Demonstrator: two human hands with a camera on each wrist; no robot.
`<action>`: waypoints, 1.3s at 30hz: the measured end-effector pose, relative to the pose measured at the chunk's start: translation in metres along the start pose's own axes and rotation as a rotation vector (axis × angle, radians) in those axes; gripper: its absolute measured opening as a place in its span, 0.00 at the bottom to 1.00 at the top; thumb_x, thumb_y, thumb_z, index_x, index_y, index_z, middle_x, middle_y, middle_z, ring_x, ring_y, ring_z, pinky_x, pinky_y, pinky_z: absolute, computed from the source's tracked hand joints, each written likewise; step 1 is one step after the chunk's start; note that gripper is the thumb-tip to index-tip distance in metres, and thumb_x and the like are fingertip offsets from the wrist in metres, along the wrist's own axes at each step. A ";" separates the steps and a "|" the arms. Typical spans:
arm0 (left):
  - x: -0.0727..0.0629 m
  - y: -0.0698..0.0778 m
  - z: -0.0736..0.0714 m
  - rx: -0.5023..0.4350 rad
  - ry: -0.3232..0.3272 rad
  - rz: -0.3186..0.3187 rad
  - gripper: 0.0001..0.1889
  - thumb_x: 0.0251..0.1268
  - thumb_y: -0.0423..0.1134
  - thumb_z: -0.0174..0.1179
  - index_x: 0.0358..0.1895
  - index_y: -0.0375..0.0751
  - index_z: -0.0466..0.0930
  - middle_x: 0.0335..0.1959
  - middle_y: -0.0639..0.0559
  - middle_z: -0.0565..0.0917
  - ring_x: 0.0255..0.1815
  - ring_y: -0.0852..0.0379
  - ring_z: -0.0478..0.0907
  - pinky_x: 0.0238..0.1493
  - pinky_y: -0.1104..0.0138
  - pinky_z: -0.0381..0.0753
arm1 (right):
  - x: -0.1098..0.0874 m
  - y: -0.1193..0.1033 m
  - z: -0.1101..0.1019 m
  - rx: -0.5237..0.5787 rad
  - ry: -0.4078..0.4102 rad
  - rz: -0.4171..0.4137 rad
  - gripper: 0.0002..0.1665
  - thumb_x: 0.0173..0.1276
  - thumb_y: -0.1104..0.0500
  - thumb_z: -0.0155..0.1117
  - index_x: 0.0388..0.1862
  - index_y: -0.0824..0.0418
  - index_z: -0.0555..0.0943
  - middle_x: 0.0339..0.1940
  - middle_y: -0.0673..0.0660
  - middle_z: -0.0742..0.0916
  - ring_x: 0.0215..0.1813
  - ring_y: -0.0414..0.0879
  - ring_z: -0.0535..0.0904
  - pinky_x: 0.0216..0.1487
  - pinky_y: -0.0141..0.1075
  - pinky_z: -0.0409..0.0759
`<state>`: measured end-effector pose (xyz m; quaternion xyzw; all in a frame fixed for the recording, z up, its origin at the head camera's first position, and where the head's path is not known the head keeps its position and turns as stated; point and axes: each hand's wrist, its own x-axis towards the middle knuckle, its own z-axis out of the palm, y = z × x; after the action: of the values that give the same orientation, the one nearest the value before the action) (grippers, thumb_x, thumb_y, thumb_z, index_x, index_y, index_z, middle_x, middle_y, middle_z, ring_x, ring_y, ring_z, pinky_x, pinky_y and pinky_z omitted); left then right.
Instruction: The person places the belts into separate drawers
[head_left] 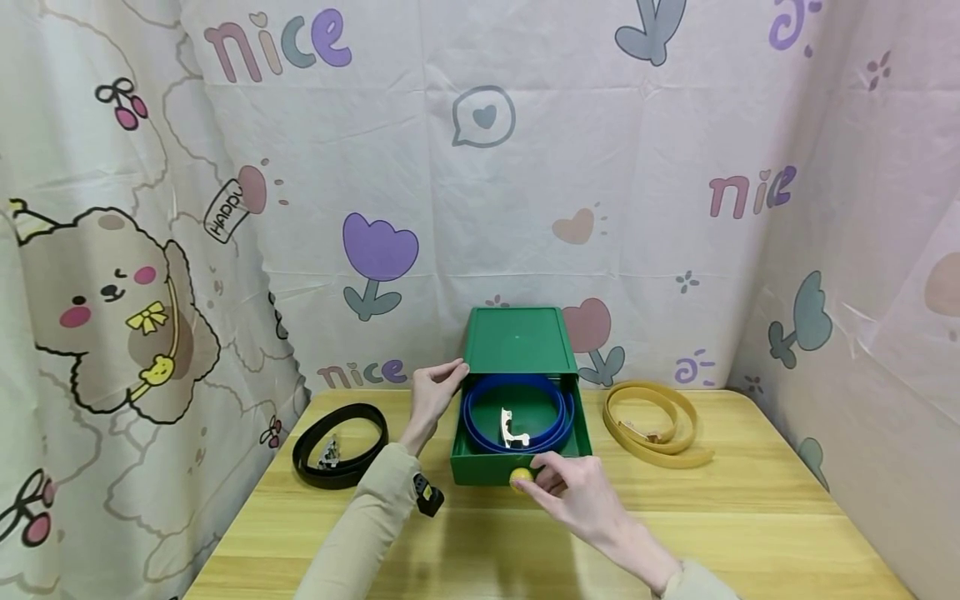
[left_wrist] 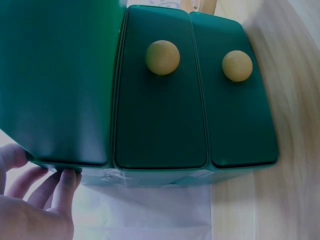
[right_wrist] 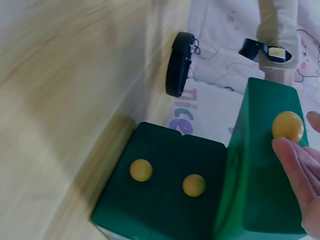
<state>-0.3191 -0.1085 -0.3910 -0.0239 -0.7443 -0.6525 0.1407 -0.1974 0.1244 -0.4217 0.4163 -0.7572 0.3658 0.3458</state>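
Observation:
A small green drawer cabinet (head_left: 517, 337) stands at the back of the table with its top drawer (head_left: 480, 470) pulled out. Coiled inside the drawer is a blue belt (head_left: 567, 417) with a gold buckle (head_left: 507, 432). My right hand (head_left: 583, 497) pinches the drawer's round yellow knob (head_left: 518, 477) between thumb and fingertips. At the cabinet's upper left side, my left hand (head_left: 435, 397) rests its fingertips near the front edge. In the left wrist view, two lower drawers (left_wrist: 160, 115) with yellow knobs are closed.
A coiled black belt (head_left: 330, 480) with a silver buckle lies left of the cabinet, and a coiled yellow belt (head_left: 671, 458) lies to its right. The wooden table (head_left: 712, 517) backs onto a printed curtain (head_left: 517, 200).

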 end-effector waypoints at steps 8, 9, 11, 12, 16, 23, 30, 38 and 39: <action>-0.001 0.001 0.000 -0.014 -0.001 0.009 0.17 0.66 0.40 0.67 0.54 0.35 0.87 0.54 0.38 0.87 0.57 0.45 0.85 0.55 0.62 0.86 | -0.009 0.001 0.008 -0.013 0.023 -0.013 0.20 0.45 0.66 0.84 0.35 0.61 0.81 0.22 0.49 0.89 0.22 0.33 0.84 0.26 0.18 0.79; -0.001 0.001 0.000 -0.010 0.001 0.011 0.17 0.66 0.40 0.67 0.54 0.35 0.87 0.54 0.37 0.87 0.56 0.45 0.85 0.55 0.62 0.86 | -0.009 0.001 0.008 -0.014 0.027 -0.011 0.21 0.44 0.66 0.84 0.35 0.61 0.81 0.22 0.50 0.89 0.22 0.33 0.84 0.26 0.18 0.79; -0.001 0.001 0.000 -0.009 0.004 0.003 0.17 0.66 0.40 0.67 0.53 0.35 0.87 0.54 0.38 0.87 0.56 0.46 0.85 0.55 0.62 0.86 | -0.010 0.001 0.009 -0.015 0.034 -0.007 0.22 0.43 0.65 0.84 0.35 0.61 0.81 0.22 0.50 0.89 0.22 0.34 0.85 0.27 0.18 0.79; -0.001 0.001 0.000 -0.007 0.005 0.000 0.17 0.66 0.40 0.67 0.53 0.35 0.87 0.54 0.38 0.87 0.56 0.46 0.85 0.55 0.62 0.86 | -0.010 0.001 0.009 -0.017 0.037 -0.006 0.22 0.43 0.65 0.84 0.35 0.61 0.81 0.22 0.50 0.89 0.22 0.34 0.85 0.27 0.18 0.80; -0.004 0.007 -0.001 -0.004 -0.001 0.004 0.16 0.67 0.39 0.66 0.54 0.34 0.87 0.54 0.38 0.87 0.56 0.45 0.85 0.56 0.62 0.86 | -0.010 0.001 0.009 -0.016 0.037 0.000 0.20 0.45 0.64 0.83 0.35 0.60 0.82 0.24 0.51 0.90 0.23 0.34 0.85 0.27 0.18 0.80; -0.002 0.003 -0.001 -0.009 0.003 -0.010 0.16 0.66 0.40 0.67 0.54 0.37 0.87 0.54 0.39 0.87 0.56 0.46 0.85 0.58 0.59 0.85 | -0.010 0.000 0.010 -0.010 0.028 0.021 0.16 0.50 0.61 0.81 0.35 0.60 0.82 0.26 0.52 0.90 0.23 0.35 0.86 0.27 0.18 0.79; -0.003 0.003 -0.001 -0.005 0.002 -0.013 0.16 0.67 0.40 0.67 0.54 0.37 0.87 0.54 0.39 0.87 0.56 0.46 0.85 0.57 0.60 0.85 | -0.010 0.001 0.010 -0.023 0.031 0.023 0.16 0.51 0.60 0.81 0.35 0.60 0.82 0.25 0.51 0.90 0.23 0.34 0.85 0.27 0.17 0.79; -0.001 0.003 0.000 -0.007 0.005 -0.008 0.16 0.67 0.40 0.67 0.54 0.36 0.87 0.53 0.38 0.87 0.56 0.45 0.85 0.56 0.60 0.85 | -0.008 0.003 0.012 -0.047 0.042 0.024 0.18 0.47 0.60 0.83 0.33 0.60 0.82 0.24 0.50 0.90 0.22 0.33 0.85 0.27 0.17 0.79; -0.001 0.003 0.000 -0.004 0.004 -0.005 0.16 0.67 0.40 0.66 0.54 0.36 0.87 0.54 0.38 0.87 0.56 0.45 0.85 0.57 0.60 0.85 | -0.008 0.003 0.012 -0.050 0.043 0.025 0.18 0.46 0.60 0.83 0.33 0.60 0.82 0.24 0.50 0.90 0.22 0.33 0.85 0.27 0.17 0.78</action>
<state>-0.3172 -0.1078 -0.3887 -0.0207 -0.7428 -0.6543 0.1405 -0.1992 0.1187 -0.4353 0.3902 -0.7637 0.3598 0.3675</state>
